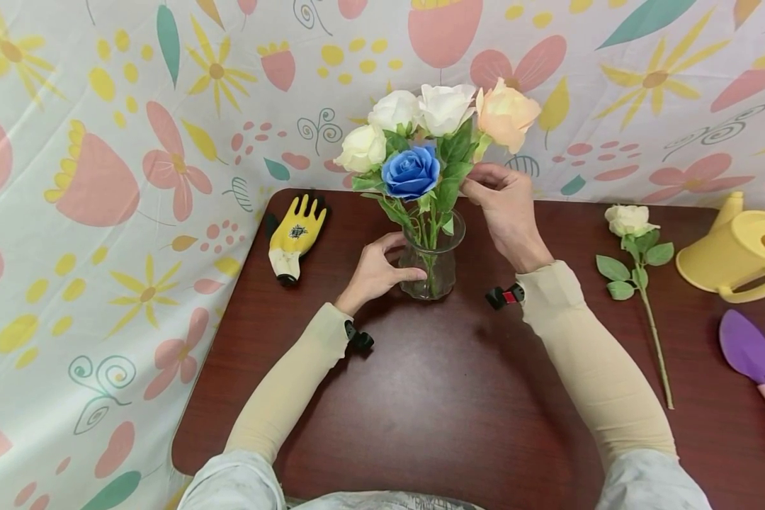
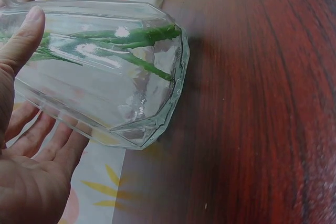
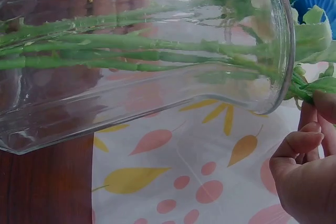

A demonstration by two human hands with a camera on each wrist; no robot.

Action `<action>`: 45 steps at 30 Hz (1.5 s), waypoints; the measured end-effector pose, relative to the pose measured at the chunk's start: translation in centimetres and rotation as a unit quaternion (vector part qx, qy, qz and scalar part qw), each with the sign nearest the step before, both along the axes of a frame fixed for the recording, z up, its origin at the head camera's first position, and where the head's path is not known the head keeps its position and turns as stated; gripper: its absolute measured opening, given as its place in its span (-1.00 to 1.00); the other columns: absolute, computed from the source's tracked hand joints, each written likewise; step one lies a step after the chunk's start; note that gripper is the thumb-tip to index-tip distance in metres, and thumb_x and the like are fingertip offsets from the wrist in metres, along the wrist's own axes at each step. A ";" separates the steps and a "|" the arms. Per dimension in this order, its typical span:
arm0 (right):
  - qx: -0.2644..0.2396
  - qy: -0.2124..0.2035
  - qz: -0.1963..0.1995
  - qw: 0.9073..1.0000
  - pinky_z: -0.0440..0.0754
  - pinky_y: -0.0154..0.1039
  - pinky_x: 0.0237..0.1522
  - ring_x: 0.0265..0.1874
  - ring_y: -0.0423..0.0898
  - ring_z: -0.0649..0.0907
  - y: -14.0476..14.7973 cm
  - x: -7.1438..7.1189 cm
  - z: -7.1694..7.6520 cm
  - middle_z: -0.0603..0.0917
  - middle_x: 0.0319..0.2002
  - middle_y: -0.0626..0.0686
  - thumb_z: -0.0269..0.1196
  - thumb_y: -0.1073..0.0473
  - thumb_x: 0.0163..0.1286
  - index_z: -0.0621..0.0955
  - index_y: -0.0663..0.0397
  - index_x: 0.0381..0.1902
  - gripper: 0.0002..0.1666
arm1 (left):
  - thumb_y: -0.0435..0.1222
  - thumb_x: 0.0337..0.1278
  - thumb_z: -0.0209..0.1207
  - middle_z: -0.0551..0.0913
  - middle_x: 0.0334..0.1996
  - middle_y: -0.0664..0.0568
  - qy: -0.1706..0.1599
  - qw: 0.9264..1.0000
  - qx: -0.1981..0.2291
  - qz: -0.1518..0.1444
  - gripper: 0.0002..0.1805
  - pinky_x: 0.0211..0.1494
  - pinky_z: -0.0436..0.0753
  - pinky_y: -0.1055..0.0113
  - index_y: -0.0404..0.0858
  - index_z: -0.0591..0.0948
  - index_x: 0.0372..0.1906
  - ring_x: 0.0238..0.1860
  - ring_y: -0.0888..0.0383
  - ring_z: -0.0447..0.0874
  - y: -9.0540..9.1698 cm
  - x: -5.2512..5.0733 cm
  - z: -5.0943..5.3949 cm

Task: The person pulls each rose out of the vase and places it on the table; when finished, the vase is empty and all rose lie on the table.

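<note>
A clear glass vase (image 1: 445,273) stands upright on the table, holding green stems (image 3: 152,51). My left hand (image 1: 375,271) holds the vase from its left side, thumb (image 2: 29,30) in front and fingers behind. Above the rim rise a blue rose (image 1: 411,172), several white roses (image 1: 446,110) and a peach rose (image 1: 508,113) at the right. Just below the peach bloom, my right hand (image 1: 508,212) pinches its stem with thumb and fingertips. The right wrist view shows these fingers on greenery beside the rim; leaves partly hide the grip.
A yellow and black glove (image 1: 298,230) lies at the table's back left. To the right are a loose white rose (image 1: 631,221) with a long stem, a yellow watering can (image 1: 717,258) and a purple trowel (image 1: 747,347). A patterned cloth (image 1: 166,142) hangs behind the brown table (image 1: 421,397).
</note>
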State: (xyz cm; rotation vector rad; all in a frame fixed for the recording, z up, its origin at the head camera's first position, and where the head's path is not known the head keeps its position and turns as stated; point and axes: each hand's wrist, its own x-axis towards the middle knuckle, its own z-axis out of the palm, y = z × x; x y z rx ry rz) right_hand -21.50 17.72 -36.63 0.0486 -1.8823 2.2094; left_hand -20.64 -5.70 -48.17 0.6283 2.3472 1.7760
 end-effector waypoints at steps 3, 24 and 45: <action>-0.012 0.006 0.002 1.000 0.73 -0.41 -0.21 -0.35 -0.29 0.77 -0.1 0.1 0.0 0.86 -0.37 -0.15 0.40 0.43 0.37 0.89 0.05 -0.27 -0.79 | -0.31 0.06 0.66 0.70 0.33 -0.20 -0.001 1.000 0.000 0.000 -0.20 0.51 0.74 0.05 -0.29 0.60 0.45 0.40 -0.17 0.73 0.0 0.1 0.0; -0.028 0.032 -0.014 0.999 0.72 -0.44 -0.23 -0.30 -0.23 0.78 -0.1 0.7 1.7 0.87 -0.35 -0.12 0.54 0.35 0.34 0.89 0.08 -0.21 -0.90 | -0.27 0.06 0.67 0.69 0.37 -0.15 -0.018 1.000 -0.005 0.002 -0.16 0.52 0.73 0.00 -0.21 0.59 0.48 0.42 -0.16 0.71 -0.1 0.1 0.1; -0.108 0.092 -0.031 0.989 0.69 -0.38 -0.30 -0.39 -0.20 0.74 0.8 1.2 3.5 0.84 -0.41 -0.06 0.44 0.49 0.37 0.85 0.15 -0.28 -0.83 | -0.27 0.08 0.66 0.68 0.38 -0.17 -0.010 1.000 -0.002 -0.002 -0.17 0.52 0.72 -0.05 -0.24 0.59 0.48 0.42 -0.19 0.71 -0.3 -0.1 -0.1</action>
